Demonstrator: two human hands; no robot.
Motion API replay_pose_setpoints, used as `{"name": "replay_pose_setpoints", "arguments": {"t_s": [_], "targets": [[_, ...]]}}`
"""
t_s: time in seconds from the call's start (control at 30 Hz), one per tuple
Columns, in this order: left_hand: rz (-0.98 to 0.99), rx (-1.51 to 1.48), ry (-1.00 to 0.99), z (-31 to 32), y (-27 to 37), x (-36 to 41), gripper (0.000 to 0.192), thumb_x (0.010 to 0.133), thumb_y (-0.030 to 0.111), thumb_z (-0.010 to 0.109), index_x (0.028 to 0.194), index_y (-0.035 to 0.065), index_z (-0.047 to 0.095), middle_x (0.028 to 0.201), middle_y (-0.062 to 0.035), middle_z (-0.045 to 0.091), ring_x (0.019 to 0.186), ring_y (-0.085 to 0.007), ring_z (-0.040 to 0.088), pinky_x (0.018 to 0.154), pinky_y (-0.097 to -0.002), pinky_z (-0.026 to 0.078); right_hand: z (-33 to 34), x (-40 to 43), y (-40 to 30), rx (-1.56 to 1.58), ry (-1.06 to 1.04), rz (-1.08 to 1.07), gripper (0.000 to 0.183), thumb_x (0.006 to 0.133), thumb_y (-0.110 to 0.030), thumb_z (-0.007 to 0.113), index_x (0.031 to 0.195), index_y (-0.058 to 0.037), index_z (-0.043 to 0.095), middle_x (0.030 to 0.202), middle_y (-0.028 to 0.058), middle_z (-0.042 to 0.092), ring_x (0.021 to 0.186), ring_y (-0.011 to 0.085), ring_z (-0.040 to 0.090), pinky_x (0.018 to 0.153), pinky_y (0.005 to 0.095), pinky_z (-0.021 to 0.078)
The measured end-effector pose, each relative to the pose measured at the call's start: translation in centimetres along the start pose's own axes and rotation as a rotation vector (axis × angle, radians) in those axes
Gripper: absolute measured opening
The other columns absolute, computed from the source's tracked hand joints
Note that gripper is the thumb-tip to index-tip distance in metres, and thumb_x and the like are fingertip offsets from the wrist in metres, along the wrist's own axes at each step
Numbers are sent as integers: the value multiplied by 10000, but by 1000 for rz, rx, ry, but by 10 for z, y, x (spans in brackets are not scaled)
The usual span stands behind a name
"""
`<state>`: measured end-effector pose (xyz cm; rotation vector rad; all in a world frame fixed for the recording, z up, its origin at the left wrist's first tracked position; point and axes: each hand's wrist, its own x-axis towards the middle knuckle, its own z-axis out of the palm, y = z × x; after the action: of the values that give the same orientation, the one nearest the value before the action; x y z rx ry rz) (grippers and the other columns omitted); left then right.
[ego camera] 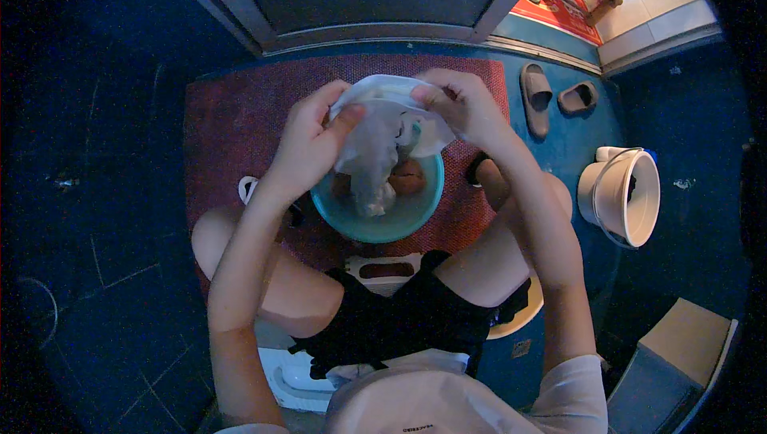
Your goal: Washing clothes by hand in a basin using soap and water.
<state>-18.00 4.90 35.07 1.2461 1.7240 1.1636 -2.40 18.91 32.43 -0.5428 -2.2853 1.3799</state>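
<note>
A limp, thin white cloth (374, 146) hangs in folds above a turquoise basin (440, 185); it looks like a garment with a thicker band along its top edge. My left hand (317, 131) pinches that edge between thumb and fingers. On the other side, my right hand (458, 101) grips the same band, its fingers curled behind. A patch of green print shows near the right part of the cloth, whose lower end dangles into the basin. Rounded brown lumps (408, 177) lie in the basin, partly covered by the cloth; I cannot tell what they are.
The basin stands on a red woven mat (239, 110). Grey-brown slippers (535, 101) and a white bucket (620, 197) with a wire handle are to the right. A framed door (371, 38) closes off the far side. Beneath me is a white plastic stool (383, 281); a squat toilet (299, 380) lies behind.
</note>
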Motion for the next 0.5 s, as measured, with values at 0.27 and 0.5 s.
{"name": "replay_pose_setpoints", "arguments": {"t_s": [0.27,0.5], "targets": [[138,-1,112,0,-2,-3,100,774,119,516,833,39,516,684,-6,515,643,-58,461,565,-210,379,19,-5,-11,355,-116,56,123,762,-108,548,847,-20,557,699,10,530,666,63,465,586,216,396],[52,-171,72,-4,7,-7,95,758,86,520,836,31,515,722,13,513,675,-52,464,597,-198,386,23,3,-1,63,-73,-231,159,690,-102,613,813,-30,544,710,59,529,668,112,492,591,252,402]]}}
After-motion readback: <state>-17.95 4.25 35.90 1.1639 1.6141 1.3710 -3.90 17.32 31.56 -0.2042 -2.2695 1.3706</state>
